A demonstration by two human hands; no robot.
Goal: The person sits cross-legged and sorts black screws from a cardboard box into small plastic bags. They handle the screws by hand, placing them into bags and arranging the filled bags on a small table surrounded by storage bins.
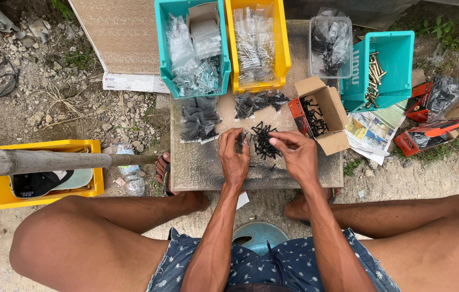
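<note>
Hands over a loose pile of small black screws (263,141) mid grey stone bench (197,167): left hand (235,159) with grip curled around a few screws, right hand (297,154) with fingertips pinched on one; open cardboard box of black screws (319,116) just right

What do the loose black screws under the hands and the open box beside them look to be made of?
Black screws: probably steel with a dark matte coating; thin, pointed, uniformly black. Open box: cardboard, going by its plain brown inner flaps and printed red-orange outside.
</note>
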